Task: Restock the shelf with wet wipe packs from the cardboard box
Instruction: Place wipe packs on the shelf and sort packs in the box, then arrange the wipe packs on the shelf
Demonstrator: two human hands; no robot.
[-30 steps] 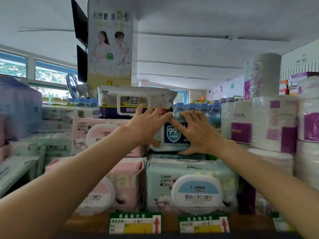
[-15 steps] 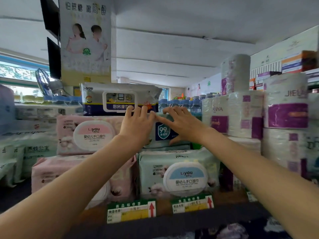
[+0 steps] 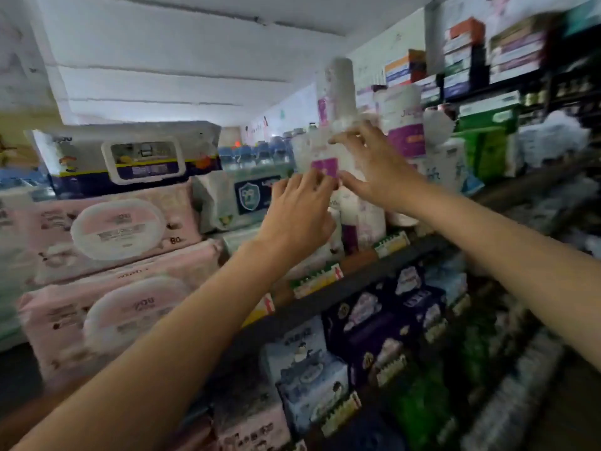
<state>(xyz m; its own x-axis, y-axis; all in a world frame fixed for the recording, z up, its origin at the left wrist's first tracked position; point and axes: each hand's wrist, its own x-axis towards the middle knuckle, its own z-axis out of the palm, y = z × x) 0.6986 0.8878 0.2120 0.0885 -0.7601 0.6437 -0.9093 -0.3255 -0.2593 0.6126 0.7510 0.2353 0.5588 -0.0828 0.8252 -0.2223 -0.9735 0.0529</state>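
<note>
While the blue-badged wipe pack (image 3: 250, 198) sits shelved left of the paper rolls (image 3: 325, 164), both open hands, left (image 3: 297, 216) and right (image 3: 374, 167), touch those rolls; box unseen, further restocking likely.

A shop aisle: stacked wet wipe packs (image 3: 107, 232) fill a dark shelf (image 3: 341, 291) edged with price tags (image 3: 317, 281), beside wrapped paper rolls (image 3: 405, 125), bottled water (image 3: 260, 154) and boxed goods (image 3: 461, 56) on higher racks, with more packaged stock below.
</note>
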